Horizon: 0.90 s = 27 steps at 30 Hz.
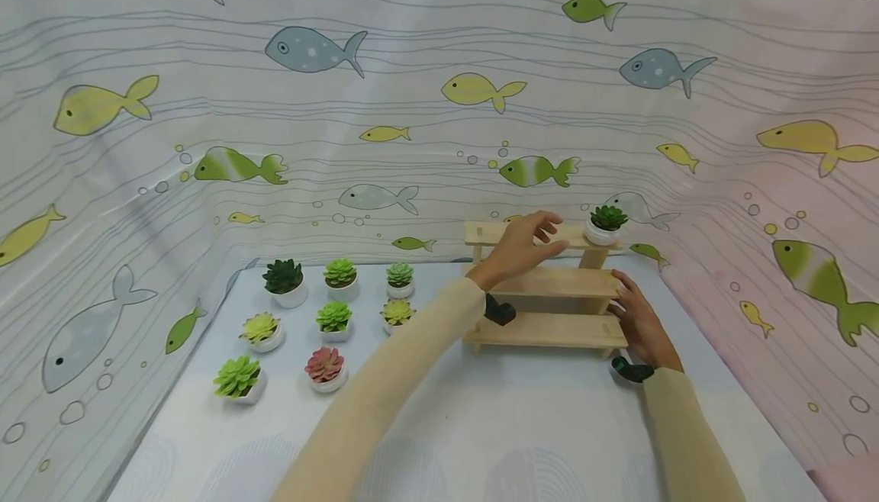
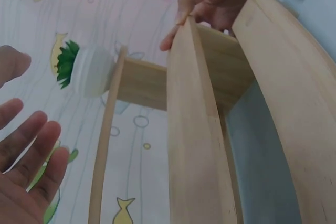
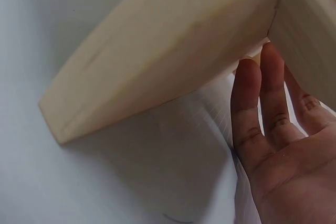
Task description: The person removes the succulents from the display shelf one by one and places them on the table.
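A three-tier wooden shelf stand (image 1: pixel 549 282) is on the table. My left hand (image 1: pixel 519 246) hovers over its top tier, fingers spread loosely and holding nothing. To the right of that hand, a dark green succulent in a white pot (image 1: pixel 604 227) sits at the top tier's right end; the left wrist view shows a gap between hand and pot (image 2: pixel 93 72). At the stand's right side, my right hand (image 1: pixel 640 323) holds the end of the middle tier, with fingers above and below the board in the left wrist view. Three fingers (image 3: pixel 245 90) show by the wood in the right wrist view.
Left of the stand, several potted succulents stand in rough rows, among them a dark green one (image 1: pixel 284 281), a red one (image 1: pixel 325 368) and a bright green one (image 1: pixel 239 378). My left forearm (image 1: pixel 391 387) partly covers a yellow-green one (image 1: pixel 397 313). Fish-patterned cloth (image 1: pixel 426 159) walls the table.
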### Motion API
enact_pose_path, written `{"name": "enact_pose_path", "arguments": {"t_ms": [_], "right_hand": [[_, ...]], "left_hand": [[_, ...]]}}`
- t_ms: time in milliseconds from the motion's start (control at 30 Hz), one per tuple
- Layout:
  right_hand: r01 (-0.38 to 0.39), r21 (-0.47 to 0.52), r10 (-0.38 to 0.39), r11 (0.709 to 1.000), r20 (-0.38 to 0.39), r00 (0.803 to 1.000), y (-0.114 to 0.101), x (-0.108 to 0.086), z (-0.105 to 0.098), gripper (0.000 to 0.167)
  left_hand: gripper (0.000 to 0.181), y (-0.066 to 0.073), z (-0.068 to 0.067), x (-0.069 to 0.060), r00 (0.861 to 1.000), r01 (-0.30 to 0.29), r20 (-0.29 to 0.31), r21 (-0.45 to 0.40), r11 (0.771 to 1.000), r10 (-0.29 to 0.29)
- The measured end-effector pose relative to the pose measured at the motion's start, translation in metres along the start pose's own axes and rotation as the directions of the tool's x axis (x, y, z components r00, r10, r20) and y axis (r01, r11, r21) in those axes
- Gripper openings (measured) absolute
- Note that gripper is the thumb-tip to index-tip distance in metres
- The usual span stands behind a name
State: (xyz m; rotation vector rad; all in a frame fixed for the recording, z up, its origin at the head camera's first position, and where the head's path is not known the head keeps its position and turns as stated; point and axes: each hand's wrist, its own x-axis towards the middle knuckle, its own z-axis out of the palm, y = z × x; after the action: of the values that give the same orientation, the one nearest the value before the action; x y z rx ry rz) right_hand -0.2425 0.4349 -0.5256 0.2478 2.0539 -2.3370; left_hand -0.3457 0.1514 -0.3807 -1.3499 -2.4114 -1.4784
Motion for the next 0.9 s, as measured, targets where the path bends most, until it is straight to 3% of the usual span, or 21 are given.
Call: {"name": "enact_pose_path", "arguments": {"t_ms": [200, 567, 900], "right_hand": [[0.004, 0.007, -0.004, 1.000, 0.000, 1.000, 0.001, 0.002, -0.001, 0.060], [0.065, 0.068, -0.070, 0.996, 0.075, 0.995, 0.002, 0.000, -0.004, 0.050], [0.036, 0.083, -0.043, 0.996, 0.085, 0.995, -0.006, -0.006, -0.002, 0.052]], "left_hand": [[0.043, 0.005, 0.008, 0.008, 1.000, -0.019, -0.004, 0.011, 1.000, 0.019], [0.043, 0.006, 0.022, 0.024, 1.000, 0.005, -0.006, -0.006, 1.000, -0.005], [0.046, -0.002, 0.037, 0.042, 0.995, 0.036, -0.092, -0.053, 0.998, -0.041]]}}
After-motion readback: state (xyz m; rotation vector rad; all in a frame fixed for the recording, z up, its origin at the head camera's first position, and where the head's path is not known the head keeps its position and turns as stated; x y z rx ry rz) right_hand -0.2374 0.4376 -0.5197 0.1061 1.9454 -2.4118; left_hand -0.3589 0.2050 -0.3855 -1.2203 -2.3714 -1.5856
